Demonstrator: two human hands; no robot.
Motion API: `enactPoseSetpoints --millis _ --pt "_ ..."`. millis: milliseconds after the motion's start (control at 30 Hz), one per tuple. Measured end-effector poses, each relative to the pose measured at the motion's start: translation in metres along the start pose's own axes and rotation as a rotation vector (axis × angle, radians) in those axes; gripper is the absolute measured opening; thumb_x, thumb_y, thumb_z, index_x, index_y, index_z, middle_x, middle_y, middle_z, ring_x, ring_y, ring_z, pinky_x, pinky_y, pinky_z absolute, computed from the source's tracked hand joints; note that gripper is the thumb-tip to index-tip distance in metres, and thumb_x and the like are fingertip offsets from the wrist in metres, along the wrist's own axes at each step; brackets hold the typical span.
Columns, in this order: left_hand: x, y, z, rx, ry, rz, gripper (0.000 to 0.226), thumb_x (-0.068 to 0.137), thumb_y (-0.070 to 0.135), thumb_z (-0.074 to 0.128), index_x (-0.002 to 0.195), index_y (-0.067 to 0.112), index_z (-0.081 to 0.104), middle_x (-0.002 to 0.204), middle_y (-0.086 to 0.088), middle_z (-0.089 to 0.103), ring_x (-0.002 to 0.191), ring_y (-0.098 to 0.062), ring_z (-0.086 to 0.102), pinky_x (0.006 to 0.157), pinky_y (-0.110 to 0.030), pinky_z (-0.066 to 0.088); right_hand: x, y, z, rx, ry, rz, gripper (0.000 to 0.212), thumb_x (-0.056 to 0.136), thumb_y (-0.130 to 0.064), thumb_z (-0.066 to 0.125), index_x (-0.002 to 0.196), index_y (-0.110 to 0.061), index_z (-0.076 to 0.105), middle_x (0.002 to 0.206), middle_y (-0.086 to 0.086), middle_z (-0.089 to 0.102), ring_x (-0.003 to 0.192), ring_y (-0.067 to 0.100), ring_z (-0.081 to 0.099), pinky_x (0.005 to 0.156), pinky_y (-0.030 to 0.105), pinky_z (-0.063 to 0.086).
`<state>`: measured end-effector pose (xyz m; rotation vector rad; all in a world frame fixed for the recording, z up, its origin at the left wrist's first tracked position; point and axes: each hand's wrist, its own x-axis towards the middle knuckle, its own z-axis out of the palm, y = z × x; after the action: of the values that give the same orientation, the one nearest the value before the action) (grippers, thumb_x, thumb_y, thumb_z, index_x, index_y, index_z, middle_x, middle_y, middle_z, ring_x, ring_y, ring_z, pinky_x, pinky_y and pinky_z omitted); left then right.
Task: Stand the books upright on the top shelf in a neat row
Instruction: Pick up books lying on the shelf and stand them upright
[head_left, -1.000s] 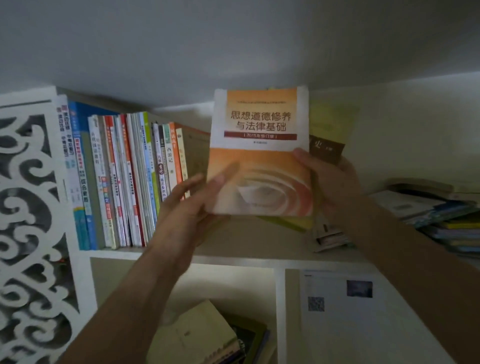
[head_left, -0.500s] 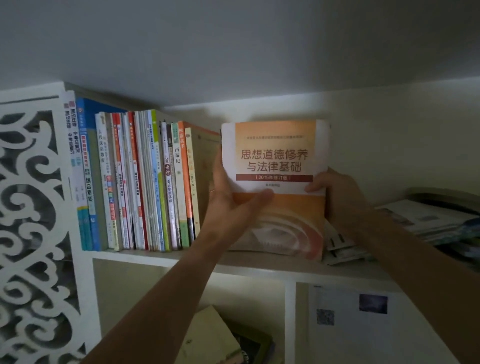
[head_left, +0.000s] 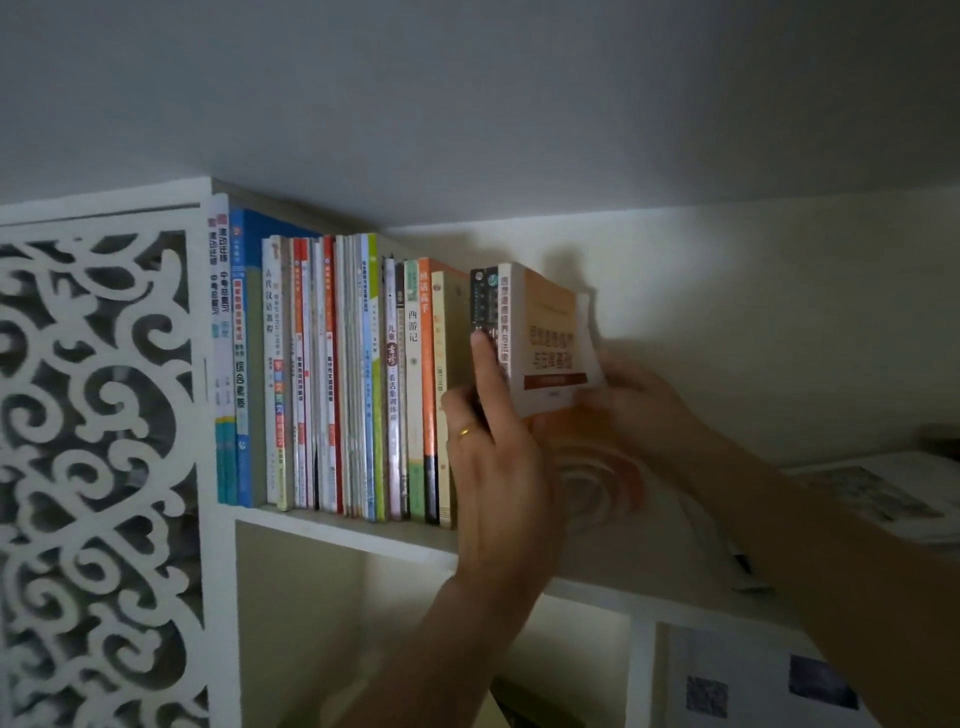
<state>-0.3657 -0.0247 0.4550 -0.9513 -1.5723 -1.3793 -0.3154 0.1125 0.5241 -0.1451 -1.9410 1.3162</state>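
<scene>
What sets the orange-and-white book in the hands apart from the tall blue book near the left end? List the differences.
1. The orange-and-white book is gripped by the left hand and right hand; the tall blue book stands untouched.
2. The orange-and-white book shows spine and front cover; the blue one mostly its spine.
3. The blue book reaches higher.

Both stand roughly upright on the top shelf.

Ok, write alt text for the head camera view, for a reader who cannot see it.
Two bare hands stand an orange and white book upright at the right end of a row of books on the top shelf, left hand against the spines, right hand behind the cover. More books lie flat further right.
</scene>
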Motion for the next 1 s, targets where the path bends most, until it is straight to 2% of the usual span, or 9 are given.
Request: enactPoseSetpoints --millis 133,267,400,533,600,667,767,833,1000 --pt "0.006 -0.009 0.008 0.19 -0.029 -0.055 0.099 0.098 0.023 0.066 0.165 0.024 -0.007 0.153 -0.024 0.028 0.134 -0.039 0.046 0.11 -0.058 0.048 0.022 0.009 0.035 0.044 0.029 -0.036 0.029 0.096 -0.006 0.065 0.118 -0.023 0.072 0.11 0.0 0.078 0.1 0.021 0.075 0.079 0.035 0.061" --pt "0.014 -0.015 0.007 0.34 0.058 0.111 0.074 0.102 0.024 0.059 0.163 0.006 0.021 0.153 -0.025 0.029 0.139 -0.04 0.037 0.115 -0.057 0.04 0.032 0.02 0.067 0.099 0.079 -0.086 0.024 0.104 -0.033 0.057 0.124 -0.024 0.066 0.116 0.005 0.074 0.105 0.024 0.073 0.085 0.039 0.06" --pt "0.03 -0.031 0.001 0.343 0.024 0.303 0.07 0.105 0.028 0.051 0.163 0.004 0.019 0.173 -0.015 0.011 0.161 -0.026 0.005 0.13 -0.048 0.017 0.04 0.041 0.075 -0.254 0.431 -0.012 0.024 0.088 -0.051 0.055 0.099 -0.03 0.06 0.113 0.004 0.058 0.099 0.024 0.06 0.087 0.042 0.049" --pt "0.034 -0.038 0.008 0.284 -0.008 0.281 0.076 0.104 0.037 0.05 0.164 0.004 0.016 0.174 -0.011 0.007 0.161 -0.022 0.001 0.13 -0.049 0.016 0.044 0.053 0.079 -0.494 0.253 -0.108 0.037 0.097 -0.043 0.034 0.119 -0.03 0.06 0.118 0.005 0.063 0.11 0.032 0.057 0.082 0.03 0.034" --pt "0.038 -0.04 0.009 0.316 -0.024 0.272 0.08 0.105 0.041 0.051 0.164 0.004 0.012 0.174 -0.011 0.003 0.161 -0.023 -0.002 0.129 -0.05 0.015 0.045 0.048 0.078 -0.439 0.246 -0.16 0.052 0.093 -0.043 0.036 0.135 -0.019 0.055 0.128 0.013 0.057 0.116 0.034 0.055 0.083 0.026 0.04" --pt "0.039 -0.04 0.007 0.337 -0.079 0.28 0.083 0.105 0.045 0.049 0.164 0.005 0.006 0.174 -0.011 -0.003 0.161 -0.023 -0.007 0.13 -0.049 0.012 0.045 0.051 0.072 -0.429 0.246 -0.149 0.043 0.1 -0.041 0.043 0.135 -0.02 0.056 0.128 0.013 0.06 0.116 0.036 0.059 0.081 0.024 0.049" --pt "0.04 -0.044 -0.005 0.313 -0.15 0.348 0.078 0.107 0.042 0.045 0.165 0.005 0.006 0.174 -0.011 -0.004 0.161 -0.023 -0.008 0.13 -0.049 0.01 0.034 0.045 0.061 -0.39 0.116 -0.122 0.022 0.103 -0.035 0.049 0.113 -0.029 0.068 0.106 -0.005 0.074 0.105 0.025 0.069 0.092 0.039 0.055" --pt "0.034 -0.056 -0.016 0.4 -0.149 0.37 0.073 0.109 0.042 0.04 0.165 0.008 0.009 0.174 -0.012 -0.003 0.161 -0.024 -0.006 0.13 -0.049 0.01 0.006 0.031 0.059 -0.388 0.09 -0.08 0.014 0.103 -0.034 0.054 0.115 -0.032 0.06 0.106 -0.011 0.068 0.101 0.022 0.067 0.089 0.038 0.054" --pt "0.023 -0.076 -0.031 0.583 -0.186 0.297 0.077 0.109 0.057 0.027 0.166 0.012 0.001 0.173 -0.013 -0.01 0.16 -0.029 -0.01 0.129 -0.052 0.012 -0.033 0.027 0.057 -0.382 -0.143 -0.168 0.038 0.1 -0.03 0.056 0.136 -0.042 0.05 0.127 -0.008 0.066 0.111 0.019 0.066 0.094 0.045 0.054"
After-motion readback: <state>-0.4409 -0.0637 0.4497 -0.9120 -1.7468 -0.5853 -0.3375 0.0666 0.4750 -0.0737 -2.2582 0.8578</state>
